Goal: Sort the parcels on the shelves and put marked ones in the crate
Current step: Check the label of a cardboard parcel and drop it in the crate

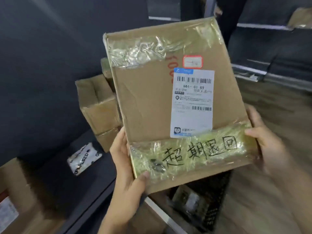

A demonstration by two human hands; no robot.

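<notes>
Holding the parcel [148,107] above the crate [217,201], we grip its lower corner in our left hand [130,168] and its right edge in our right hand [268,142]. Handwriting on the tape [185,168] marks it, we judge; next, lowering it level into the crate.

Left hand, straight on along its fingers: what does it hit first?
Probably the stacked cardboard boxes just beyond the left edge of the parcel that the left hand grips. Depth is unclear.

The cardboard parcel [152,102] is matt brown, banded with glossy, wrinkled clear tape [189,154]; its paper shipping label [192,103] looks smooth and white.
</notes>
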